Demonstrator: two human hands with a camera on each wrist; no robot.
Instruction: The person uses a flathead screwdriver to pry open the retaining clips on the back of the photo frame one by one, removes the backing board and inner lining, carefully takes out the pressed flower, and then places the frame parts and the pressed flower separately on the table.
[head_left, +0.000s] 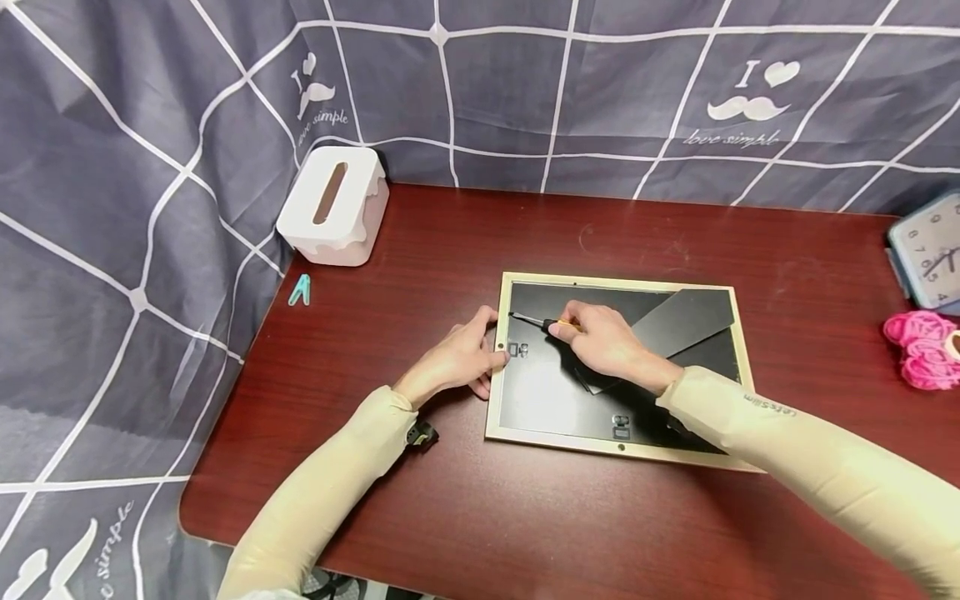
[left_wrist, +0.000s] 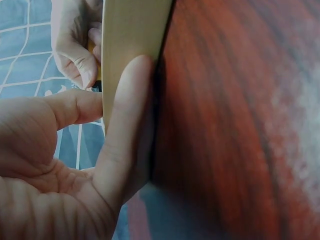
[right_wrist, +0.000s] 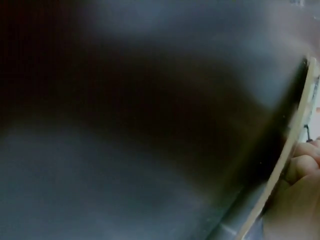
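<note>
A picture frame [head_left: 621, 447] with a pale wooden border lies face down, its black backing board [head_left: 555, 400] showing. A black stand leg [head_left: 678, 329] lies slantwise across the backing. My right hand [head_left: 603, 340] grips a screwdriver [head_left: 531, 320] by its yellow and black handle. The screwdriver's tip meets the inner left edge of the border, near the upper corner. At that left side my left hand [head_left: 463, 357] holds the border, thumb on top. In the left wrist view, a finger [left_wrist: 122, 120] lies along the border's outer side. The right wrist view is mostly dark and blurred.
On the reddish wooden table [head_left: 420, 517], a white tissue box [head_left: 352, 225] stands at the back left, with a teal clip [head_left: 300, 290] in front of it. A clock [head_left: 930, 258] and a pink fluffy object [head_left: 926, 367] are at the right edge. A grey checked cloth [head_left: 510, 92] hangs behind.
</note>
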